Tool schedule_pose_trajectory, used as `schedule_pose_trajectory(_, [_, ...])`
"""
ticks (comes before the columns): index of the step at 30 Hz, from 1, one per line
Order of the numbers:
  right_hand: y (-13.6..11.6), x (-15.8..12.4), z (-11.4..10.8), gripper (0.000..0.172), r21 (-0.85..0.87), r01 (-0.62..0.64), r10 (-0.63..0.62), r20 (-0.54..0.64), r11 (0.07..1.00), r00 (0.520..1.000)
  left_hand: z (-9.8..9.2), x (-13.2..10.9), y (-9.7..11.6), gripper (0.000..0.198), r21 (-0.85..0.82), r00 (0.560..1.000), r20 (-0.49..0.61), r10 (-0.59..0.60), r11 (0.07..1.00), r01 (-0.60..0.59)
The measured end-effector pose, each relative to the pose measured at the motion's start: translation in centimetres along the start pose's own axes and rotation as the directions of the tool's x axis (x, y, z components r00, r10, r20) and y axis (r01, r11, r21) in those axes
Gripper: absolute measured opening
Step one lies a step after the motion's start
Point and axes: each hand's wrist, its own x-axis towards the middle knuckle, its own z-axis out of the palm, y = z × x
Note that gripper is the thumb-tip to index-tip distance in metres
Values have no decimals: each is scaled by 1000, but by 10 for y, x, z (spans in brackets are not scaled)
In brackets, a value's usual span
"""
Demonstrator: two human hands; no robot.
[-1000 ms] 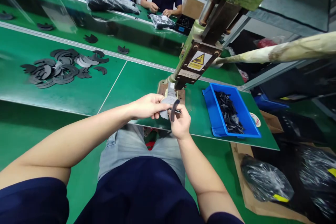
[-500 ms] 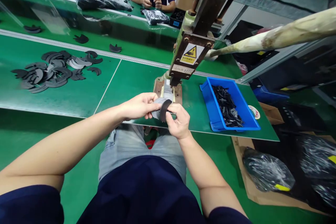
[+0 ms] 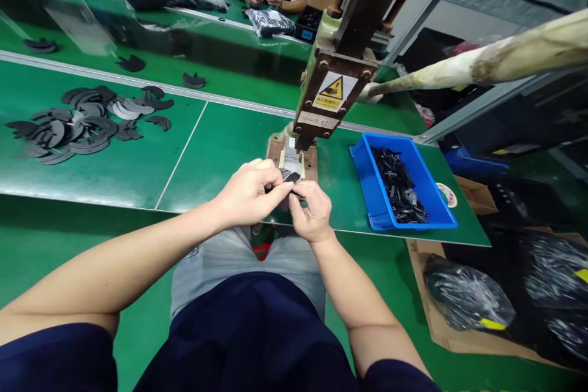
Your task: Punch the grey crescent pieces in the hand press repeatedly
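The left hand [image 3: 248, 195] and right hand [image 3: 313, 213] both pinch 1 dark curved piece [image 3: 291, 176], just on the near side of the press [image 3: 331, 89]. It looks thin, light and bendy, best held at its edges.

A factory assembly line: long green table [image 3: 138, 165], a hand press [image 3: 331, 92] with a warning label, a blue parts bin [image 3: 362, 159], and piled cut pieces [image 3: 78, 122].

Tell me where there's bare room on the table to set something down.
Free: the green mat between the crescent-piece pile and the press; a narrower strip between press and blue bin. Crowded: the pile, and the press base, where left hand and right hand hold a dark piece.
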Motion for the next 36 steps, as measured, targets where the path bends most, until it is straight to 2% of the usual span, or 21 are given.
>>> schedule_pose_trajectory(3, [-1,-4,0,17,2,-39,39,-23,999,999,1,6,0,41,-149,993,76,-89,984,99])
schedule_pose_trajectory(7, [-2,-7,-3,17,11,-121,121,-65,993,990,2,7,-7,34,-317,971,30,-237,919,234])
schedule_pose_trajectory(9, [-1,-6,-4,16,18,-151,152,-36,988,988,3,5,-13,39,-464,939,132,-318,817,342])
schedule_pose_trajectory(11, [1,-5,-6,18,20,-178,178,23,984,984,3,4,-23,44,-559,891,303,-337,695,453])
schedule_pose_trajectory(12, [2,-5,-9,21,18,-193,192,51,981,980,3,4,-31,46,-578,872,345,-347,654,488])
schedule_pose_trajectory(14, [5,-7,-20,31,3,-228,227,75,974,971,1,7,-53,47,-608,849,306,-432,598,523])
schedule_pose_trajectory(16, [10,-11,-39,38,-26,-261,262,49,965,964,-2,16,-81,45,-650,785,215,-581,515,559])
schedule_pose_trajectory(19, [16,-20,-77,30,-99,-292,291,-22,951,956,-10,49,-128,40,-666,616,163,-770,375,645])
schedule_pose_trajectory(20, [18,-22,-90,26,-128,-299,296,-40,946,954,-14,65,-142,38,-661,583,144,-800,360,658])
schedule_pose_trajectory(21, [18,-24,-101,24,-157,-305,300,-56,939,952,-18,83,-153,35,-658,569,118,-814,365,659])
schedule_pose_trajectory(22, [19,-26,-111,22,-185,-311,303,-69,932,950,-22,102,-164,32,-660,572,87,-816,383,646])
schedule_pose_trajectory(24, [18,-26,-128,21,-234,-323,311,-89,917,946,-29,138,-180,25,-678,614,31,-789,434,593])
schedule_pose_trajectory(27, [18,-23,-148,20,-301,-348,332,-106,888,937,-30,169,-198,31,-694,673,-36,-739,503,515])
schedule_pose_trajectory(29, [25,-21,-164,22,-355,-377,361,-113,856,926,-23,169,-210,38,-677,688,-68,-722,540,500])
schedule_pose_trajectory(32, [50,-17,-196,28,-468,-445,445,-118,763,888,-11,151,-223,36,-635,713,-89,-695,591,497])
schedule_pose_trajectory(34, [76,-12,-219,34,-558,-486,537,-85,672,839,-7,136,-225,35,-603,736,-95,-670,627,493])
schedule_pose_trajectory(36, [104,-5,-238,40,-651,-488,639,-7,581,769,-8,122,-222,35,-571,755,-105,-648,661,487])
